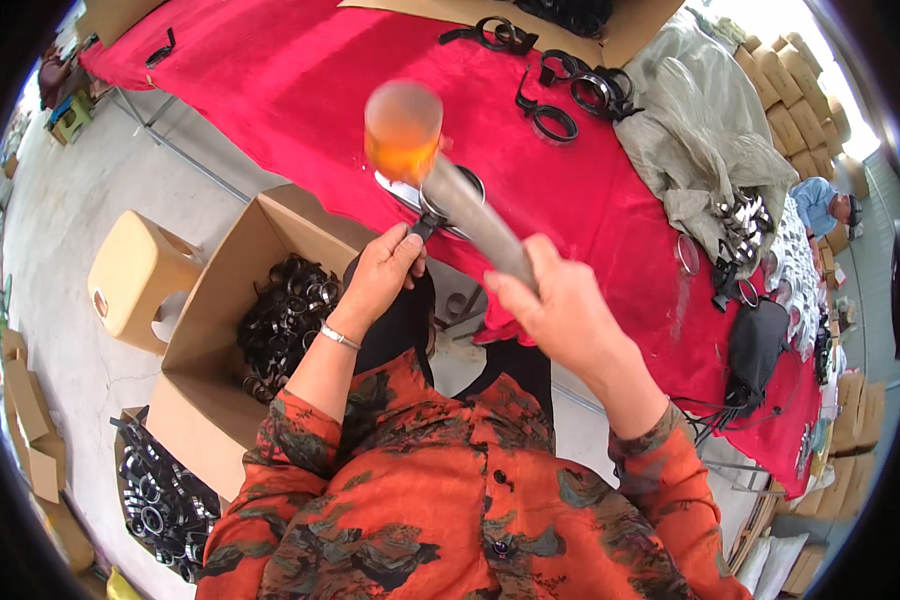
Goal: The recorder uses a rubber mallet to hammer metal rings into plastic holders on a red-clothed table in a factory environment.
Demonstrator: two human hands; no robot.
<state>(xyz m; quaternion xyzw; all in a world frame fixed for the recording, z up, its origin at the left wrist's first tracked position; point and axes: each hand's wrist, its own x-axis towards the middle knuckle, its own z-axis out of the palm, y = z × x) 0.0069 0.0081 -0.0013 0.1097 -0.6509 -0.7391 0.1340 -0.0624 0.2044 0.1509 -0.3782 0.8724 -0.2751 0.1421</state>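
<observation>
My right hand is wrapped round the grey handle of a mallet. Its orange, pale-faced head, slightly blurred, is held up over the red-covered table. My left hand pinches the black strap end of a ring-shaped part near the table edge. The mallet handle hides part of that ring, and a pale, shiny piece shows beneath it. Whether the mallet touches anything I cannot tell. Several similar black ring parts lie at the far side of the table.
An open cardboard box of black ring parts stands left of my legs, with another pile below it. A yellow stool stands beyond. Grey sacking and a black bag lie on the red cloth to the right.
</observation>
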